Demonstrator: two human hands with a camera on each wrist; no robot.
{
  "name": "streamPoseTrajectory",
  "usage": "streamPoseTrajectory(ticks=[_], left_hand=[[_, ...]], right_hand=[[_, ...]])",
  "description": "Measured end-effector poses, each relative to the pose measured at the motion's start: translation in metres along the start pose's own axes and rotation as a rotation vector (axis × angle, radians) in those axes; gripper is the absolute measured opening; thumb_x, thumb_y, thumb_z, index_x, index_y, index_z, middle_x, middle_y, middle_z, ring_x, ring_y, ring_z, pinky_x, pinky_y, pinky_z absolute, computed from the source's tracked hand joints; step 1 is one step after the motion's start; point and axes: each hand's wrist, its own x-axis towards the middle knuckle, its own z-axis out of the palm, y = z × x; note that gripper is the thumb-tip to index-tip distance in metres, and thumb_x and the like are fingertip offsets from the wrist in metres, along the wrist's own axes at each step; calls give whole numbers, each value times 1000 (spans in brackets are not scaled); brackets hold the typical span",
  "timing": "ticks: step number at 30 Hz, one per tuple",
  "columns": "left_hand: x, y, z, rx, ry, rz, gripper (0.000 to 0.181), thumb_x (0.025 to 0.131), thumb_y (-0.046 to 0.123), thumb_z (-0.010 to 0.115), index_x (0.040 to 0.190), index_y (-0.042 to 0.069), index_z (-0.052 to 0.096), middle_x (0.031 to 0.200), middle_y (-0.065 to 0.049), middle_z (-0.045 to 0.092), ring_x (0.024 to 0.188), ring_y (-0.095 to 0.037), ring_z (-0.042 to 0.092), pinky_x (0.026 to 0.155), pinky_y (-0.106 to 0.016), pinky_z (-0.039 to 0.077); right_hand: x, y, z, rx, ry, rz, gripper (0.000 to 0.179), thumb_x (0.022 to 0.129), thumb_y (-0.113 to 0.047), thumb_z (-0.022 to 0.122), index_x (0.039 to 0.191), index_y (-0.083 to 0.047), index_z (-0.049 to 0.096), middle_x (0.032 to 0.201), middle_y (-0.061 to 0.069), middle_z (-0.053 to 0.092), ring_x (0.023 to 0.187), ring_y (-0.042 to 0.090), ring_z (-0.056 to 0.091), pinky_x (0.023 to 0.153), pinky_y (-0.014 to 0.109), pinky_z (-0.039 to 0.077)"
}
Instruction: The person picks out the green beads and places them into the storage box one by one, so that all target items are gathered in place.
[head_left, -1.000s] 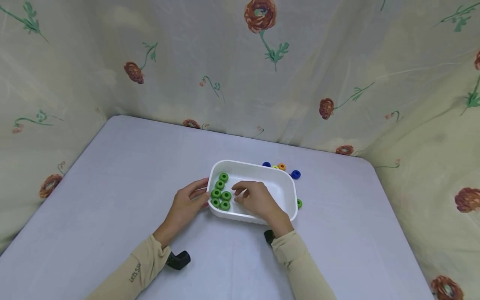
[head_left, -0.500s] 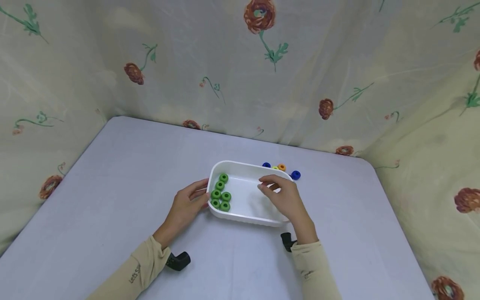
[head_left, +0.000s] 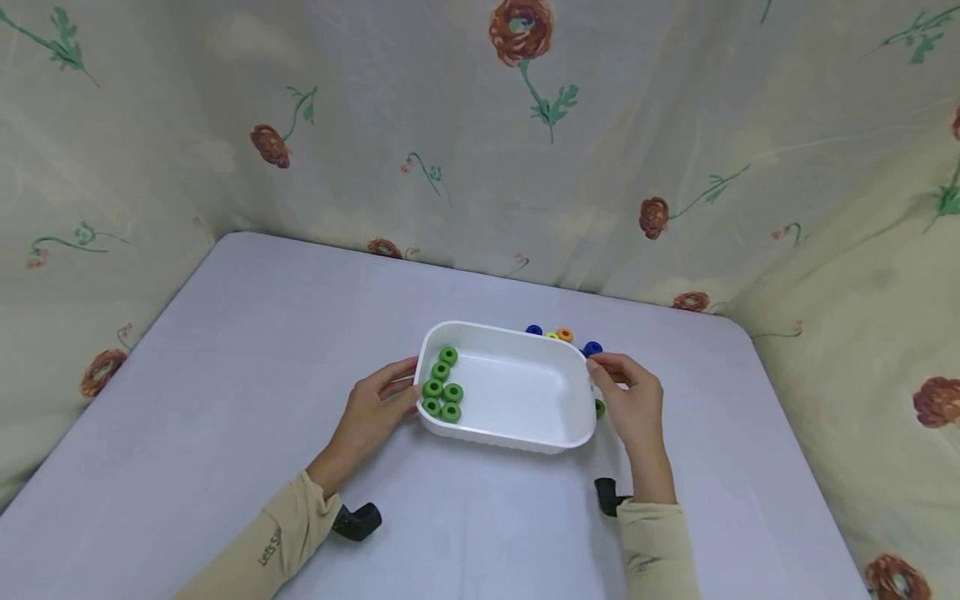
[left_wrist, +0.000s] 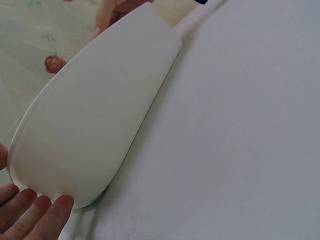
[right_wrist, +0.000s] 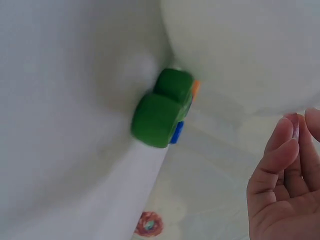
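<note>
A white rectangular tray (head_left: 517, 387) lies on the table, with several round green beads (head_left: 440, 370) with holes grouped at its left end. My left hand (head_left: 377, 404) rests against the tray's left end, fingertips (left_wrist: 62, 202) on the outer wall. At the far right corner is my right hand (head_left: 632, 398), its thumb and fingers right at the rim and loosely bent. In the right wrist view, these fingertips lie close together beside the tray's wall, with no bead showing between them. Below that wall sit two green beads (right_wrist: 156, 120) on the table.
Behind the tray are blue beads (head_left: 592, 348), an orange bead (head_left: 565, 334) and a partly hidden yellow bead (head_left: 552, 336). The white-covered table (head_left: 315, 333) is bordered by a flowered curtain (head_left: 360, 167) at the back and sides.
My right hand has moved right from inside the tray, across it, to its far right corner. The left hand, the tray and the green beads in it have stayed in place.
</note>
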Motion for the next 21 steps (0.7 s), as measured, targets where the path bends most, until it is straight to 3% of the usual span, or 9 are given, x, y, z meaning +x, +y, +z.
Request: streamPoseTrajectory(ticks=[4,10,14,21], left_hand=[[-1,0,0,12,8,-10,49,98,14,62,146,14,52,149,-8,55,131,-27,60,88,-23,63],[-2,1,0,16,17,-16,48,98,13,62,145,14,53,149,-8,54,131,-28,60,88,-22,63],[-2,2,0,19,6,-6,48,98,13,62,146,14,52,150,-8,54,131,-27,60,89,-22,62],[-1,4,2,29,9,-12,48,99,14,62,145,14,52,149,-8,54,132,-27,59,89,-23,63]], right_hand=[[1,14,-2,12,19,33,24,97,-27,67,113,-10,74,108,12,74,84,3,60,82,25,48],[3,33,-6,39,26,99,24,95,-28,69,111,-11,75,99,1,74,78,-3,60,65,12,52],[5,44,-9,81,37,144,25,93,-28,72,111,-11,74,98,0,74,77,-3,61,62,12,53],[2,57,-14,66,-51,239,32,93,-28,73,120,-11,71,112,7,71,80,-1,60,63,16,55]])
